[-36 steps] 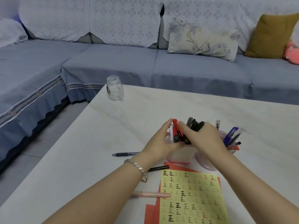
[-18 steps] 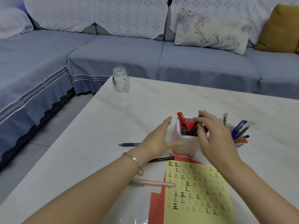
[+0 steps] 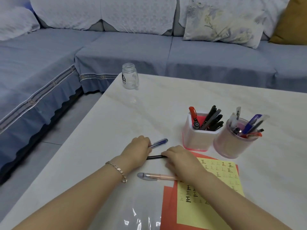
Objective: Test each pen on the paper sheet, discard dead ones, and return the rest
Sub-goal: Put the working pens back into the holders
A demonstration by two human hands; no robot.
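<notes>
Head view, table (image 3: pixel 182 97), sofa (image 3: pixel 207 57); left hand (image 3: pixel 137 152) grips blue pen (image 3: pixel 159 142), right hand (image 3: pixel 180 161) black pen (image 3: pixel 155 157)

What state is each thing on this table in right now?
Glass jar: upright, lidless.
Square holder: upright, holding pens.
Round holder: upright, holding pens.
Blue pen: lying, gripped by left hand.
Black pen: lying, pinched by right hand.
Pink pen: lying flat.
Yellow sheet: flat, marked.

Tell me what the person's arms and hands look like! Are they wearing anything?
Both arms are bare, with no sleeves in view. The left arm has a thin, coppery chain-link bracelet around the wrist. The right arm has nothing on its wrist. The left hand and right hand wear no gloves, and I can't see any rings.
</notes>
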